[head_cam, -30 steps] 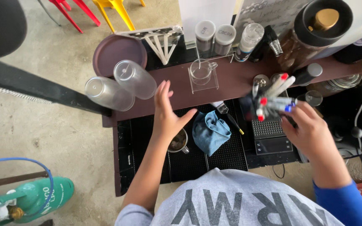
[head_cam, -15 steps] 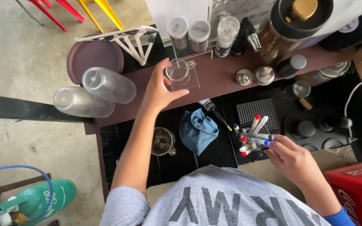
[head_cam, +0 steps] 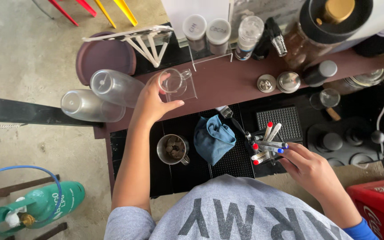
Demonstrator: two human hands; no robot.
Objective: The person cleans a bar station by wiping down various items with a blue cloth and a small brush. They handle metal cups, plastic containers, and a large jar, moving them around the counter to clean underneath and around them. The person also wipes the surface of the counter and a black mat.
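Now, from the head camera, the left hand (head_cam: 152,104) is gripping a clear measuring cup (head_cam: 170,81) on the brown surface (head_cam: 227,84); the right hand (head_cam: 310,166) is clutching markers (head_cam: 267,144), which could be slipping loose onto the blue cloth (head_cam: 213,138).

Left hand (head_cam: 153,101) grips a glass cup (head_cam: 173,81) on the counter (head_cam: 227,84); right hand (head_cam: 310,168) holds markers (head_cam: 267,146).
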